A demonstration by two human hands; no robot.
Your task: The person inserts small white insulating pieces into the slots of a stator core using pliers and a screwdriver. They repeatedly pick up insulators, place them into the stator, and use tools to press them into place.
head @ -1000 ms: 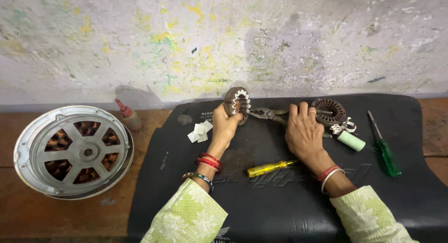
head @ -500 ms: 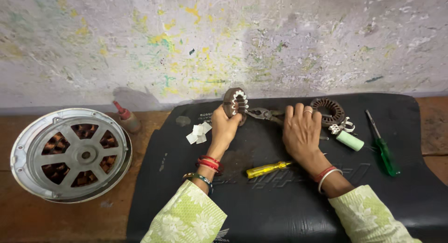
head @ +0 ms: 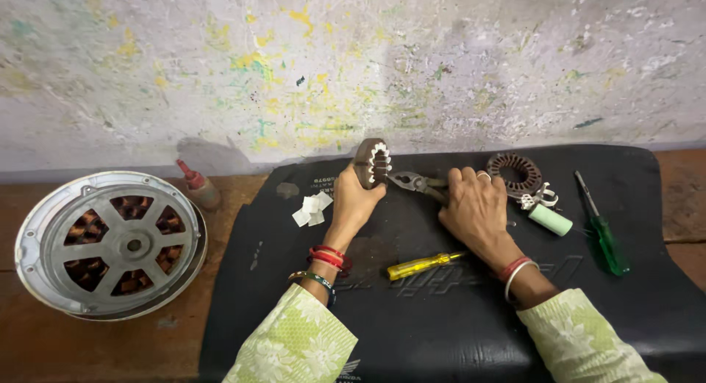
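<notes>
Against a paint-flecked wall, your left hand (head: pixel 357 199) grips a stator (head: pixel 372 163) upright; your right hand (head: pixel 478 206) squeezes pliers (head: pixel 415 183) at its teeth.

Pale green floral sleeves, red bangles on both wrists, a ring on the right hand (head: pixel 479 203).

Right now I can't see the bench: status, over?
Left hand holds ringed stator core upright. Right hand grips pliers, jaws at core. Nothing between them.

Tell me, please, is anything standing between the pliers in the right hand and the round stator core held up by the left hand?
Nothing visible: the pliers point straight at the stator core, their tip nearly touching it.
</notes>
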